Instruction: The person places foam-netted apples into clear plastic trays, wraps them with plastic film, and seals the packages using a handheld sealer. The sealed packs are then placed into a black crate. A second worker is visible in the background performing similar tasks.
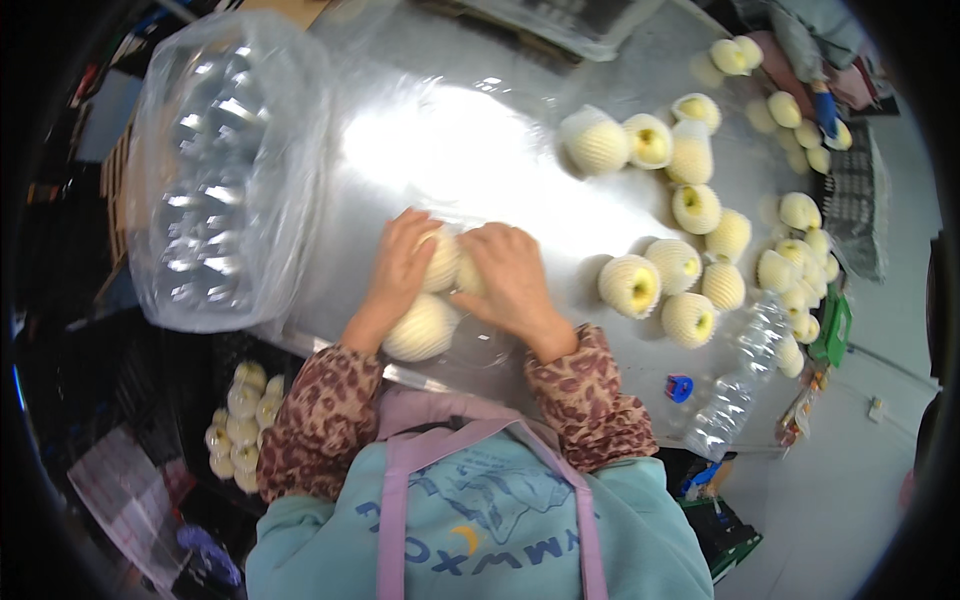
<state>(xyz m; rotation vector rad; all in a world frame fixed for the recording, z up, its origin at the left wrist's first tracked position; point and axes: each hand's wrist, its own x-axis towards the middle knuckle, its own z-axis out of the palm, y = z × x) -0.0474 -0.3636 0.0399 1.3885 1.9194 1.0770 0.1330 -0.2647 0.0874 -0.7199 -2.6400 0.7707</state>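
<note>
Before me on the metal table is a clear plastic tray (484, 346) holding pale yellow-green fruits, apparently apples, in white foam nets. My left hand (401, 262) is curved around the left side of a far netted fruit (441, 261). My right hand (510, 277) lies over another netted fruit (469, 274) beside it and covers most of it. A third netted fruit (421, 328) sits at the near left of the tray, below my left hand. One round hollow at the tray's near right shows no fruit. The tray's far part is lost in glare.
Stacked clear trays in a plastic bag (225, 180) stand at the left. Loose netted fruits (630, 286) spread across the metal table (547, 217) at the right. Nearby are a blue-and-red tape roll (679, 388) and clear trays (739, 375). A co-worker's blue-sleeved arm (825, 112) reaches in at the far right.
</note>
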